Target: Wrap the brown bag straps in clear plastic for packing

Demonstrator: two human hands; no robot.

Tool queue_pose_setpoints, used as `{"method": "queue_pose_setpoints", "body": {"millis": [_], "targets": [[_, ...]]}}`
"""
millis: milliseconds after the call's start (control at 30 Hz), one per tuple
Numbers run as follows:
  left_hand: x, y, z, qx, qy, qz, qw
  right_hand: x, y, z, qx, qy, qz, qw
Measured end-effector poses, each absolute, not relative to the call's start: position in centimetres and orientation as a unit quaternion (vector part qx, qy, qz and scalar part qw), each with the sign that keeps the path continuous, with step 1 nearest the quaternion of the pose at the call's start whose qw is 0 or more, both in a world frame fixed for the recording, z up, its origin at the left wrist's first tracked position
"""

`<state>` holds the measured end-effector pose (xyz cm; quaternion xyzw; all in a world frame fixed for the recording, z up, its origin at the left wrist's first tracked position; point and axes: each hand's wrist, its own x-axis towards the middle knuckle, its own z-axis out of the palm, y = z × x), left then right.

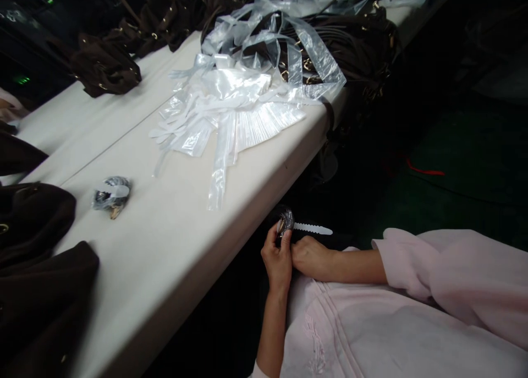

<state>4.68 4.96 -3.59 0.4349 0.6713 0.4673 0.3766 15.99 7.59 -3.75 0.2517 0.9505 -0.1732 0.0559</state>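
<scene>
**Dark coil [287, 219] pinched just off the edge of the surface [165, 246]; what the other grip does is hidden**

The left grip [279, 263] is clamped on the plastic-wrapped coil, fingers partly behind it. The right grip [310, 258] is curled just beside; its fingertips are turned from sight, so I cannot tell whether it holds anything. A white notched strip [315, 229] sticks out from the coil above the right grip. Darkness swallows the space beneath the surface, and the green floor [466, 147] with its red strip [427, 169] shows dimly. Brown bags [35, 301] are cut off at the left edge.

On the surface, a second wrapped coil [111, 193] lies near those bags. Clear plastic strips [268, 125] and white strips [185, 114] fan out farther along, overlapping a heap of dark straps [358, 42] that overhangs the near edge.

That edge runs diagonally, close to the held coil. A pale stretch of the surface lies between the brown bags and the plastic; the pink garment [371, 323] borders both grips from below.
</scene>
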Motion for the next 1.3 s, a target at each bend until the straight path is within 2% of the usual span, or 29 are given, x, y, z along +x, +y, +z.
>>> {"method": "queue_pose_setpoints", "body": {"millis": [167,367,567,667,833,1000,1133,1300], "targets": [[3.8,5.6,-3.0,0.415,0.667,0.47,0.403,16.2,7.6,-4.2,0.27,0.951,-0.149,0.001],[3.1,5.8,-2.8,0.409,0.651,0.47,0.434,18.1,8.3,-5.5,0.26,0.943,-0.131,-0.161],[3.1,5.8,-2.3,0.417,0.666,0.467,0.405,18.9,9.0,-5.3,0.21,0.905,-0.211,-0.304],[3.0,5.8,-2.5,0.435,0.676,0.457,0.381,18.6,8.9,-5.4,0.238,0.879,-0.266,-0.315],[2.8,5.6,-3.1,0.476,0.7,0.429,0.316,18.2,8.4,-5.8,0.316,0.846,-0.319,-0.287],[3.0,5.2,-3.1,0.538,0.707,0.389,0.244,18.6,8.7,-4.9,0.373,0.847,-0.252,-0.282],[2.9,5.1,-2.8,0.56,0.705,0.372,0.226,19.3,9.8,-4.0,0.439,0.824,-0.206,-0.293],[2.7,5.4,-2.3,0.613,0.693,0.315,0.212,19.6,10.5,-4.8,0.383,0.795,-0.365,-0.296]]}}
